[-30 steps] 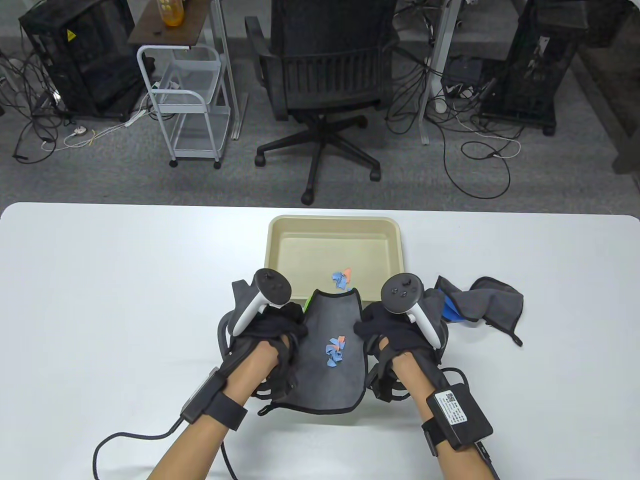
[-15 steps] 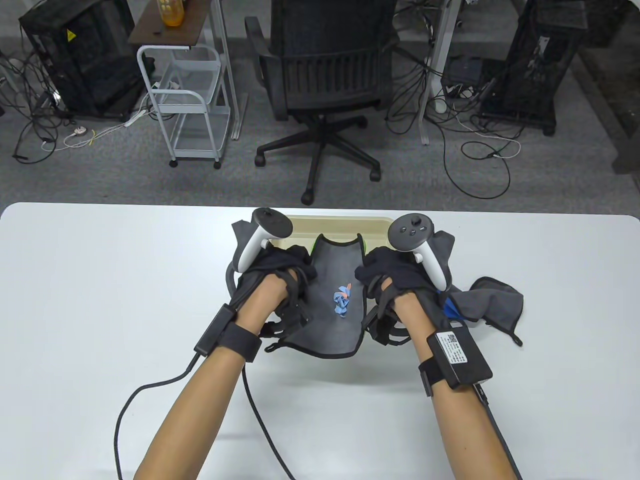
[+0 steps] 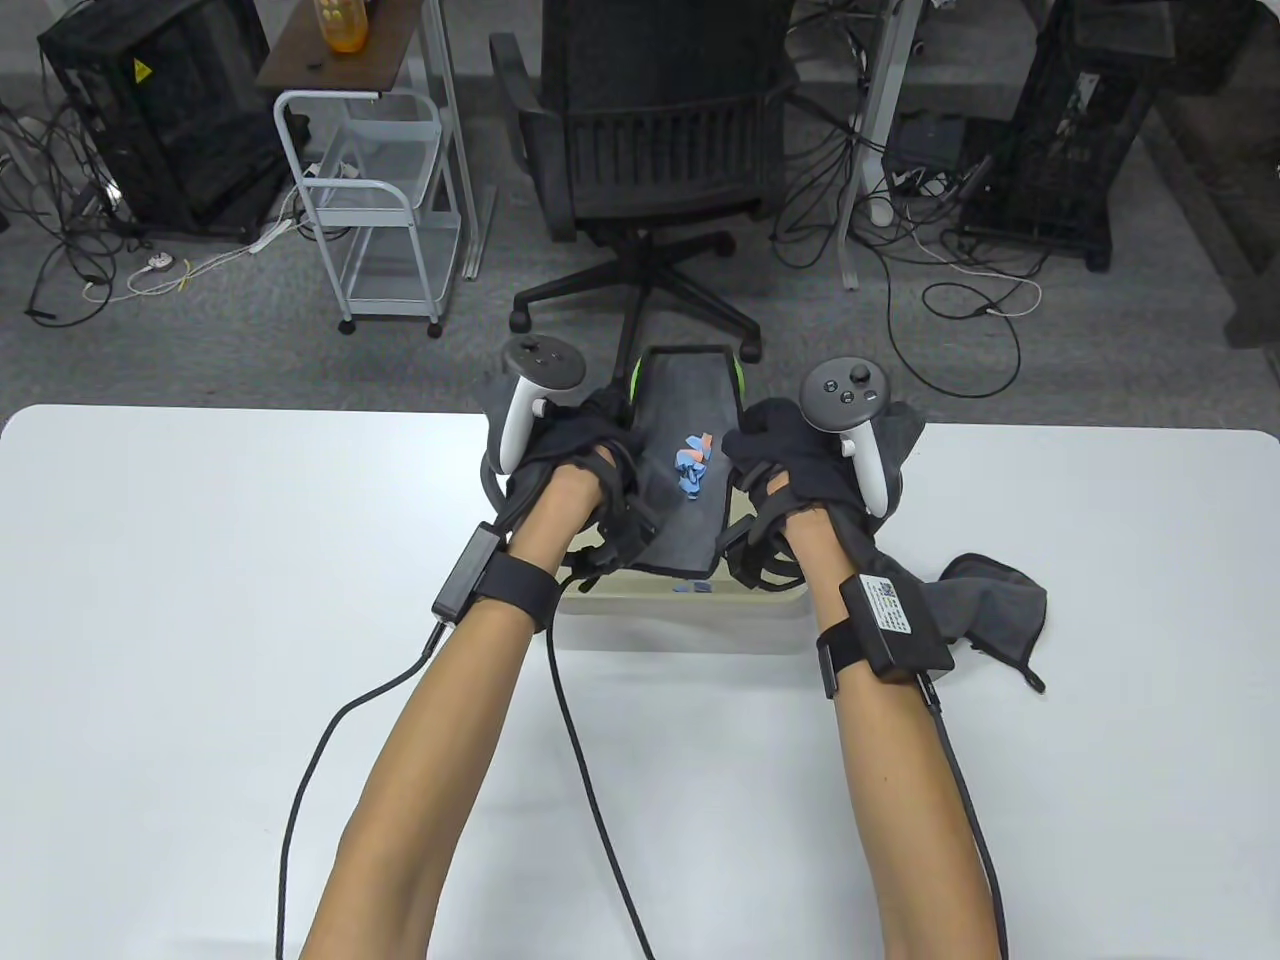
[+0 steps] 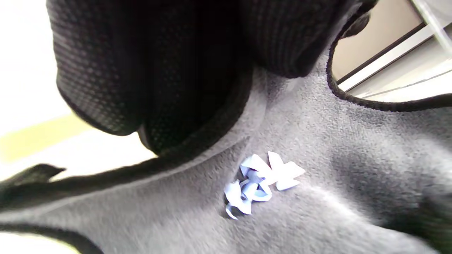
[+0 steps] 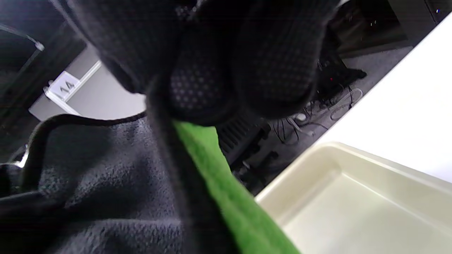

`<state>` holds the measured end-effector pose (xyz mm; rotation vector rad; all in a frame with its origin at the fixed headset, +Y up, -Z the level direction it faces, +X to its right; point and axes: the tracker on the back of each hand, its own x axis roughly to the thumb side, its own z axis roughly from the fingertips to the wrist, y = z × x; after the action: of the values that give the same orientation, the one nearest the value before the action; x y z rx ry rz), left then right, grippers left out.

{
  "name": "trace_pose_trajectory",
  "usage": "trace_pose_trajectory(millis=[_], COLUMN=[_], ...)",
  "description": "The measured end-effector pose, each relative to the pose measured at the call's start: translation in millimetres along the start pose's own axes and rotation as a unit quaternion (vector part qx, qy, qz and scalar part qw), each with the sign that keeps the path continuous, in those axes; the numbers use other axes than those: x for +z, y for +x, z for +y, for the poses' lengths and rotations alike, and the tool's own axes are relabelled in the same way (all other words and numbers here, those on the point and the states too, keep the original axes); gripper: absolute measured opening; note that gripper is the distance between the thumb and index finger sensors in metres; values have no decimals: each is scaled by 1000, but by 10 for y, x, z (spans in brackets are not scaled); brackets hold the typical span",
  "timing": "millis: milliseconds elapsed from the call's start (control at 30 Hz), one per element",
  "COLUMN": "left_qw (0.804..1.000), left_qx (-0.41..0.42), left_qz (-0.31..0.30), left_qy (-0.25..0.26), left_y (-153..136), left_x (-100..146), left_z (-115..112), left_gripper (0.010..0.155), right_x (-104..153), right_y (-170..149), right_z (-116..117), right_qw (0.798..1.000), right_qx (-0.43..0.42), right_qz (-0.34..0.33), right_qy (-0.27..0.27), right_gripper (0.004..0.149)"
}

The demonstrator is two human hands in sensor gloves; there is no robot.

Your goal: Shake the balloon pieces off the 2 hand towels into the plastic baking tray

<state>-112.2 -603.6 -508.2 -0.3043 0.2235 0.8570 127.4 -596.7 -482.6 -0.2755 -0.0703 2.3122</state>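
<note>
Your left hand and right hand each grip a side of the gray towel and hold it up over the tray. A little clump of balloon pieces sits in the middle of the towel, so this towel is not clean yet. A few pieces show in the tray near its front wall. The second towel lies on the table to your right, waiting its turn.

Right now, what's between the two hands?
In the table view, the grey towel stretches between the left hand and right hand, with a clump of balloon pieces lying on it. The left wrist view shows the same clump.
</note>
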Motion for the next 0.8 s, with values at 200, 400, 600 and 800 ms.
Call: trace_pose_trajectory(millis=[200, 400, 600, 800], left_qw=[994, 982, 982, 976], left_qx=[46, 84, 76, 97], left_qz=[-77, -117, -117, -143], left_qy=[60, 125, 129, 136], left_y=[-69, -411, -741, -545], left_x=[-157, -295, -392, -260], left_z=[-112, -362, -572, -329], left_gripper=[41, 41, 40, 40], right_x=[-53, 22, 77, 129], right_y=[13, -262, -653, -484], right_z=[146, 437, 693, 394], right_qw=[994, 979, 980, 974], right_qx=[8, 20, 31, 13], right_qz=[-78, -127, -106, -120], right_qy=[-77, -161, -164, -191], right_gripper=[39, 38, 38, 38])
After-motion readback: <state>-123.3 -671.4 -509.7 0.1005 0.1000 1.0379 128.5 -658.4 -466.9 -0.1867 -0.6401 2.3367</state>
